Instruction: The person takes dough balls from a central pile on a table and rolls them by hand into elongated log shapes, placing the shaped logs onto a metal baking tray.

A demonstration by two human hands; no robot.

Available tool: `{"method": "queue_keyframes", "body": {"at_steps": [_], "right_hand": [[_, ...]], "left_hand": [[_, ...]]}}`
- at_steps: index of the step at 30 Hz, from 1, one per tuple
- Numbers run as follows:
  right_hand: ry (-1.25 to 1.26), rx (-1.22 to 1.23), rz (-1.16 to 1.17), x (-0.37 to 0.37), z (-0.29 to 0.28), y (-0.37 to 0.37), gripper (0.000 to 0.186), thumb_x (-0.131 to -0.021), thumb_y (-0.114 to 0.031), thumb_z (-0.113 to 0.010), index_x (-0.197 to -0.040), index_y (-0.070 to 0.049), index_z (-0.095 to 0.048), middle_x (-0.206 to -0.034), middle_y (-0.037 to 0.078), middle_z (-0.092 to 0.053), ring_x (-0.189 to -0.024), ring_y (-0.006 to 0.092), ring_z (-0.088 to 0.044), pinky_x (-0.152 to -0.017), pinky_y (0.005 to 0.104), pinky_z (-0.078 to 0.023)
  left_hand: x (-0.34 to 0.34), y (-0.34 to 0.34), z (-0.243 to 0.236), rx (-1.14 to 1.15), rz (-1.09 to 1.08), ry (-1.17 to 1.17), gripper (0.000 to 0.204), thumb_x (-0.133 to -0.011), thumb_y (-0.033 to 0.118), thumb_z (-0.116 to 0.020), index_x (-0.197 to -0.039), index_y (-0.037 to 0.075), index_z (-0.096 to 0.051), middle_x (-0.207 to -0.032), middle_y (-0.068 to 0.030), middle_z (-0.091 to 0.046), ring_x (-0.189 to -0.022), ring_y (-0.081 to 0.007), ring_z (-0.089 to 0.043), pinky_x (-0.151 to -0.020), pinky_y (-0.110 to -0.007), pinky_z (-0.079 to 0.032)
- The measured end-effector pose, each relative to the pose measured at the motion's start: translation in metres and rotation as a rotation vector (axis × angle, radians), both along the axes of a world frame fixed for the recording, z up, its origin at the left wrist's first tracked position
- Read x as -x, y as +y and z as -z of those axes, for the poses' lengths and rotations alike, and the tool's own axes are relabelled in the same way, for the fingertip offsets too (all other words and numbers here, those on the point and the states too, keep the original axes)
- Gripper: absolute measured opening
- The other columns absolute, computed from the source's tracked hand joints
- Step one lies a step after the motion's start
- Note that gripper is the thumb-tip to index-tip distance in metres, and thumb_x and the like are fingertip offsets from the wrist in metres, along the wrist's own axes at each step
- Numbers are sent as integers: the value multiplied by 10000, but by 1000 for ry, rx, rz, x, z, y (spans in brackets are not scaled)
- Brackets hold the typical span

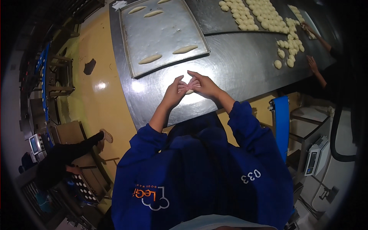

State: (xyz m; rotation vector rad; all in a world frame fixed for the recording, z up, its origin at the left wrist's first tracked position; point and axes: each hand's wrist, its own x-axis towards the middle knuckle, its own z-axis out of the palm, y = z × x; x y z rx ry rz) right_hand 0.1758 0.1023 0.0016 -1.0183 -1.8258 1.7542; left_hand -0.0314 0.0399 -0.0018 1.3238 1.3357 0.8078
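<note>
On the steel worktable (149, 103), my left hand (176, 90) and my right hand (205, 86) meet with fingers curled over a small piece of pale dough (190, 91), mostly hidden beneath them. Just beyond my hands lies a metal baking tray (161, 34) holding several long, tapered dough pieces (185, 50) spaced apart.
Several dough balls (268, 19) fill a dark board and spill rightward. Another person's hands (311, 63) work at the right end. A blue conveyor (280, 126) and a scale (315, 157) stand lower right. A co-worker (65, 161) bends over a tray at lower left.
</note>
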Motion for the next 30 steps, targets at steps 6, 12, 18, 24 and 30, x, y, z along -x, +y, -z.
{"method": "queue_keyframes", "body": {"at_steps": [6, 12, 18, 24, 30], "right_hand": [[-70, -81, -74, -11, -16, -34, 811, -792, -69, -791, -1506, -46, -407, -1051, 93, -660, -969, 174, -657, -905, 295, -537], [-118, -159, -189, -21, -19, -64, 832, -780, -74, -788, -1510, -24, -392, -1038, 89, -674, -962, 207, -671, -896, 292, -518], [-131, -116, -53, -14, -44, -43, 905, -782, -40, -814, -1555, -140, -354, -1095, 96, -652, -973, 182, -669, -892, 319, -550], [-11, -1, -16, -10, -22, -16, 848, -835, 46, -728, -1560, -141, -330, -1303, 123, -579, -1148, 221, -645, -984, 325, -534], [-56, -196, 40, -38, -34, -32, 666, -915, 9, -557, -1538, -59, -331, -1434, 169, -564, -1350, 284, -530, -1153, 427, -375]], "left_hand": [[-8, -37, -10, -24, 82, 69, 707, -802, 36, -779, -1408, -7, -417, -1116, -162, -660, -1048, -260, -695, -940, -349, -562], [-18, -74, -16, 39, 117, 38, 646, -766, -48, -764, -1353, 49, -510, -1049, -104, -674, -1005, -232, -698, -894, -335, -561], [-15, -45, -46, 56, -31, -23, 641, -772, -51, -763, -1353, 36, -507, -1036, -96, -674, -986, -191, -685, -900, -311, -559], [-4, -24, -19, -90, -47, -100, 545, -836, -17, -726, -1331, 12, -499, -1175, -159, -662, -1124, -245, -662, -1014, -356, -519], [18, -50, -21, -258, 94, 295, 491, -910, 98, -661, -1377, 65, -513, -1388, -154, -585, -1306, -292, -554, -1177, -484, -339]]}}
